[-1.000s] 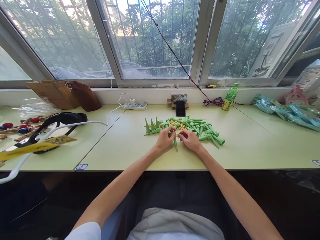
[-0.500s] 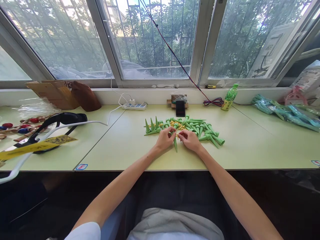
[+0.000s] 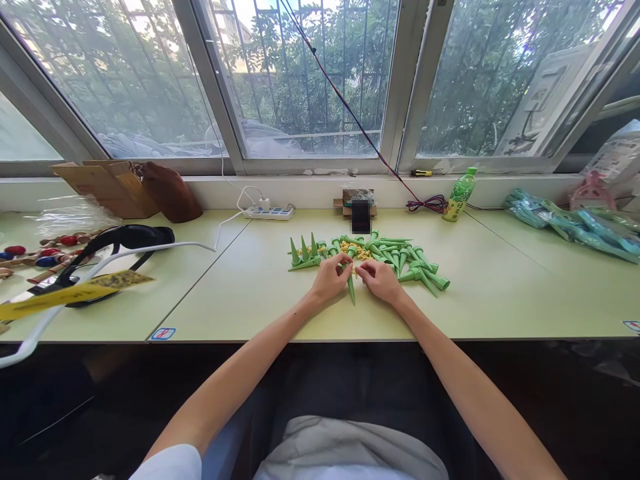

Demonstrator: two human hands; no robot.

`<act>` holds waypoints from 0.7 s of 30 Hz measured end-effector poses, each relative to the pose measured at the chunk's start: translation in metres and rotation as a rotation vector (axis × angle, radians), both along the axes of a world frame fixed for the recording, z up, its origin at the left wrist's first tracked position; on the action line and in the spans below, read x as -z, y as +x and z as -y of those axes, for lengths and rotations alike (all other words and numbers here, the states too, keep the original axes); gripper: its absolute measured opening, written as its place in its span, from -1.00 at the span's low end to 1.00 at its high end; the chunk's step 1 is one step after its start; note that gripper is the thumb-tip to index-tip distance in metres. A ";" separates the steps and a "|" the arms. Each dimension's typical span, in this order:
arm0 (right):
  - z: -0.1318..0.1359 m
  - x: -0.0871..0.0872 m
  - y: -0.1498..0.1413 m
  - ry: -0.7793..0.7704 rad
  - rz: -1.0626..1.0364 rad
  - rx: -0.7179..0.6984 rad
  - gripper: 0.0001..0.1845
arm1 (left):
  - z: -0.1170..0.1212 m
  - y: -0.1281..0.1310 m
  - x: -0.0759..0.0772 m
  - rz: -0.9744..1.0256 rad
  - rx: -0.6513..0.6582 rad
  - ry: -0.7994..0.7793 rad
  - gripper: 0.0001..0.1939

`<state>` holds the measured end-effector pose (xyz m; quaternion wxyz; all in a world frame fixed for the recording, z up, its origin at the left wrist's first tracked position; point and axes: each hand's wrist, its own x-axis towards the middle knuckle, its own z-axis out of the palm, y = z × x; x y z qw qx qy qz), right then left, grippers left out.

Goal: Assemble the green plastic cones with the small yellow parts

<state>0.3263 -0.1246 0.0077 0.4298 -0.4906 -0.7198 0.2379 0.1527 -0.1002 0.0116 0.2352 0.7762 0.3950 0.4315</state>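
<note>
Worktop (image 3: 240, 287): spike pile (image 3: 403, 256) just beyond the hands. Left hand (image 3: 330, 275) closed, right hand (image 3: 382, 279) in a tight pinch. Green spike (image 3: 351, 291): in the left, tip toward the near edge; brace it against twisting. Yellow piece (image 3: 355, 271): looks held in the right's fingertips, beside the spike; tiny, so move lightly.

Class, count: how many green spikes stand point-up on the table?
3: left spike, middle spike and right spike, side by side at the left end of the green pile. Others may be hidden.
</note>
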 end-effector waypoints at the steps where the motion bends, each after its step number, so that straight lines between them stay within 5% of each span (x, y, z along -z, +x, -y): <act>1: 0.000 0.000 0.000 0.001 0.004 0.001 -0.71 | 0.000 0.000 0.000 -0.001 0.001 -0.001 -0.85; 21: -0.001 0.003 0.001 0.067 0.054 0.008 -0.42 | 0.003 -0.001 -0.002 0.011 0.034 -0.019 -0.86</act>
